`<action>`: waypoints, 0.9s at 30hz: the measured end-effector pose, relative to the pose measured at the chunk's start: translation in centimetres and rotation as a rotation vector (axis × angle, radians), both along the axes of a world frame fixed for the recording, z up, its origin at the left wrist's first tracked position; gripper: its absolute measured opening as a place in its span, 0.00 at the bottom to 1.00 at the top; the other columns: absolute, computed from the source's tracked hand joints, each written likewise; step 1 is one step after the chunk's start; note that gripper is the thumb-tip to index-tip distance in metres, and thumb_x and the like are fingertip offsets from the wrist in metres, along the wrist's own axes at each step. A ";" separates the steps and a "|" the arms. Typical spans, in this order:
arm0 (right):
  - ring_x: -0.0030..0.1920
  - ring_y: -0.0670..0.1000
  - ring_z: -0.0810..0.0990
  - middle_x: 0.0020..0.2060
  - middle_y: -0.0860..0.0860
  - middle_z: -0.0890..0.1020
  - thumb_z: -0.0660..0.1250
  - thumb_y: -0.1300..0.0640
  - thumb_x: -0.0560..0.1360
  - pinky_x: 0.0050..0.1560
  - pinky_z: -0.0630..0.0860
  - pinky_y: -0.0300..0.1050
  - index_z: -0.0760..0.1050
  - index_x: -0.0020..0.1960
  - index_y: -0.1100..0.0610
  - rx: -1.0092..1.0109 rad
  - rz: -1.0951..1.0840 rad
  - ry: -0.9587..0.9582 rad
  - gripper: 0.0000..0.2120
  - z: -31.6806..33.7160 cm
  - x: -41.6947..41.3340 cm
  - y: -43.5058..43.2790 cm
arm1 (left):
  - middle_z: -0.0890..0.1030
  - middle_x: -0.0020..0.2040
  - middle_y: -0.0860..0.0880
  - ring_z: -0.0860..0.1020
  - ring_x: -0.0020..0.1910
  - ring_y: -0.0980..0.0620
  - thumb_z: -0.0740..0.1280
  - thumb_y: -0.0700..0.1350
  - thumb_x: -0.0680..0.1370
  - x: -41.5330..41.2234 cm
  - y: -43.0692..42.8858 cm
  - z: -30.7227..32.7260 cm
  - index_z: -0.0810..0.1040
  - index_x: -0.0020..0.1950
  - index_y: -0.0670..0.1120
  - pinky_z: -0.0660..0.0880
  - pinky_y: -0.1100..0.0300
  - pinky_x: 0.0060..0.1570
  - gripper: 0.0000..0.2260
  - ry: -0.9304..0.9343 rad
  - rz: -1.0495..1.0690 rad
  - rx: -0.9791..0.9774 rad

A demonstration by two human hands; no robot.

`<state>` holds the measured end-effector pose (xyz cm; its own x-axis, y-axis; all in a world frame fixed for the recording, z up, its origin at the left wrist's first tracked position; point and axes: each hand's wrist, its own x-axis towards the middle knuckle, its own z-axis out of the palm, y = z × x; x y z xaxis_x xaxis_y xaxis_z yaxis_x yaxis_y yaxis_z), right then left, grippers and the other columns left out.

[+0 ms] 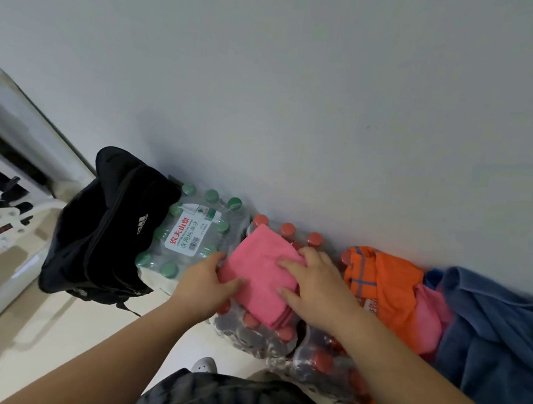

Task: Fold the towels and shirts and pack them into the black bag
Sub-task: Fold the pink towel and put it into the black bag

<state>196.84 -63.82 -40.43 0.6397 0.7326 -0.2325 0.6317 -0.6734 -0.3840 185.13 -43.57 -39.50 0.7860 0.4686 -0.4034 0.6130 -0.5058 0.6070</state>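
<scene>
The pink towel (261, 276) lies folded on the bottle pack (258, 332), left hand (203, 284) gripping its edge and right hand (313, 280) pressing flat, not yet in the black bag (104, 221); the orange shirt (383, 284) and blue towel (497, 331) remain heaped.

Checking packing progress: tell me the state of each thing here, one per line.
Pink terry towel: folded, lying on the red-capped bottle pack.
Black fabric bag: on the floor, opening not visible.
Orange shirt: crumpled, unfolded.
Blue towel: heaped, unfolded.
Left hand: grips the pink towel's edge.
Right hand: flat on the pink towel.
</scene>
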 end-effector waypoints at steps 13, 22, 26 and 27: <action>0.59 0.52 0.73 0.58 0.48 0.71 0.71 0.45 0.73 0.60 0.74 0.49 0.72 0.69 0.49 0.157 -0.111 -0.065 0.26 2.8 -0.2 -0.3 | 0.80 0.49 0.59 0.79 0.46 0.58 0.79 0.47 0.67 6.2 2.8 1.7 0.81 0.57 0.55 0.74 0.66 0.43 0.20 0.062 -0.387 0.016; 0.64 0.56 0.70 0.65 0.50 0.73 0.76 0.31 0.60 0.66 0.69 0.56 0.61 0.76 0.47 -0.194 0.205 -0.042 0.51 0.9 4.6 2.0 | 0.80 0.49 0.53 0.77 0.45 0.50 0.79 0.59 0.62 8.6 2.0 1.1 0.75 0.55 0.54 0.75 0.56 0.43 0.26 0.202 -0.765 0.361; 0.57 0.55 0.77 0.57 0.51 0.78 0.78 0.37 0.62 0.57 0.75 0.53 0.72 0.67 0.47 -0.142 0.179 -0.030 0.37 1.2 4.6 2.4 | 0.78 0.41 0.52 0.77 0.41 0.48 0.77 0.55 0.65 9.8 1.9 1.2 0.76 0.44 0.50 0.76 0.56 0.40 0.15 0.187 -0.821 0.398; 0.55 0.56 0.77 0.55 0.51 0.78 0.78 0.40 0.63 0.55 0.75 0.52 0.74 0.62 0.50 -0.122 0.166 -0.055 0.32 1.4 4.8 2.7 | 0.76 0.38 0.52 0.77 0.40 0.48 0.76 0.53 0.66 10.3 2.0 1.3 0.74 0.40 0.50 0.75 0.56 0.39 0.13 0.162 -0.813 0.398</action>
<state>201.69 -61.14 -39.04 0.5266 0.7977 -0.2939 0.7556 -0.5976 -0.2681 195.42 -41.54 -38.21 0.8822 -0.0758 -0.4648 0.0395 -0.9716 0.2334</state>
